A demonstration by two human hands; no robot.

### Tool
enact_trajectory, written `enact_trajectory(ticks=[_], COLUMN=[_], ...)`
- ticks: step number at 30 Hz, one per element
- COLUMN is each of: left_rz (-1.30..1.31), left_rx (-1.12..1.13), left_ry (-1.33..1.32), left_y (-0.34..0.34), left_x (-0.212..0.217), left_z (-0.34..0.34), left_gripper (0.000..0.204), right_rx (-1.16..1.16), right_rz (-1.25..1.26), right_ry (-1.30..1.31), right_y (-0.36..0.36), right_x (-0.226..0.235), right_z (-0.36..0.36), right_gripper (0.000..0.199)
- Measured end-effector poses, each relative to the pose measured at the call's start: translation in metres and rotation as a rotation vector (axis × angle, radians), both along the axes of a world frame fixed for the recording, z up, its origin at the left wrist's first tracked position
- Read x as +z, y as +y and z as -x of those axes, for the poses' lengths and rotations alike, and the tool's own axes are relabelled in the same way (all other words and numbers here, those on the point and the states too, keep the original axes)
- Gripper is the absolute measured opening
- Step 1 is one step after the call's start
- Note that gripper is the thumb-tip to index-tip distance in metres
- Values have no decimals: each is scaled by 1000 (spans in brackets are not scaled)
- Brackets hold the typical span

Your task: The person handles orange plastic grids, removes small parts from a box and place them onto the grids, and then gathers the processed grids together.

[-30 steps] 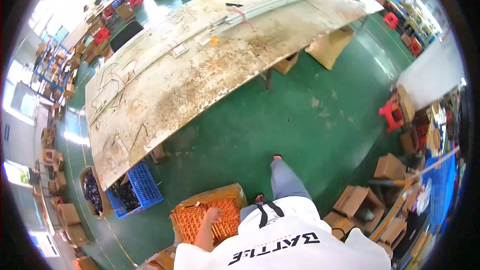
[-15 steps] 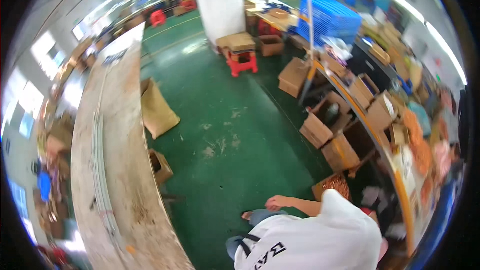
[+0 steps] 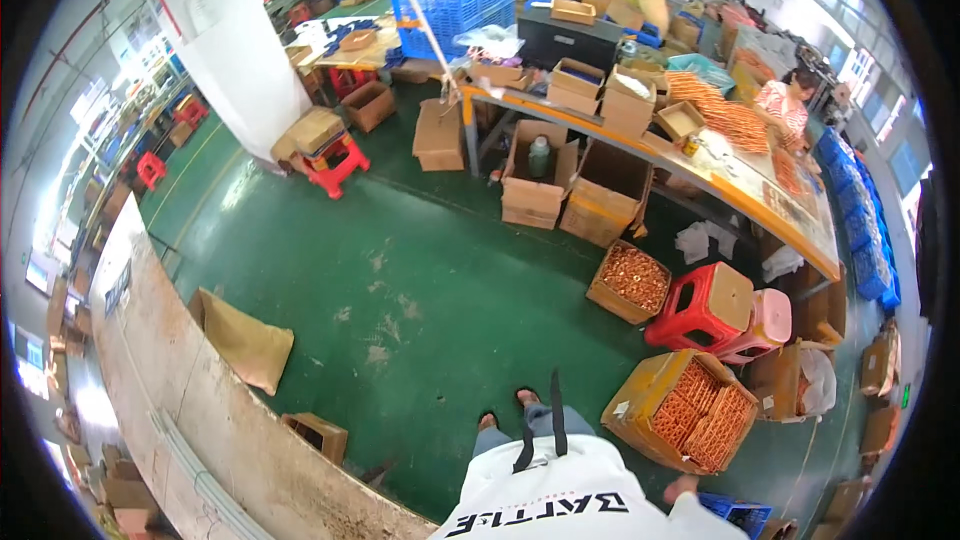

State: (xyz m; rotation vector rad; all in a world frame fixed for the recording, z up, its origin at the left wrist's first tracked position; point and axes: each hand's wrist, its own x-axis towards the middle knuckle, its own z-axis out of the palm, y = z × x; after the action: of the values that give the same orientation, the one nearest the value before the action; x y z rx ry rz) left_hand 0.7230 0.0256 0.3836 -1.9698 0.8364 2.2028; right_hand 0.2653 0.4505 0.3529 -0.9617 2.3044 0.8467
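Hanging low, right hand beside carton.

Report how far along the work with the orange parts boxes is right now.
Done: two open boxes sit filled on the green floor, the box of orange parts by the person's right side and a smaller box of coppery parts beyond it. In hand: nothing; only a bit of the right hand shows, close to the orange box and not gripping it. The left hand is out of view. Left: both boxes are unsealed.
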Motion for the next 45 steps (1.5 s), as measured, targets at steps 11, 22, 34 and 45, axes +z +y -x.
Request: enact_trajectory(ticks=[11,22,34,45], left_rz=[255,458,-1239,-1383], left_rx=[-758,-2207,-2516,-2250], left_ry=[-463,1379,1407,1902], left_y=[-250,292,492,657], left_x=[16,209,240,251], left_z=[17,398,382,506], left_gripper=[23,37,23,18], right_rx=[-251,-720,-815,-902], right_rz=[262,1439,983,1130], right_ry=[-662,570,-144,-179], right_y=[-16,-156,-36,154], right_x=[36,-132,162,173], right_z=[-232,-155,-35,84], right_gripper=[21,22,23,26])
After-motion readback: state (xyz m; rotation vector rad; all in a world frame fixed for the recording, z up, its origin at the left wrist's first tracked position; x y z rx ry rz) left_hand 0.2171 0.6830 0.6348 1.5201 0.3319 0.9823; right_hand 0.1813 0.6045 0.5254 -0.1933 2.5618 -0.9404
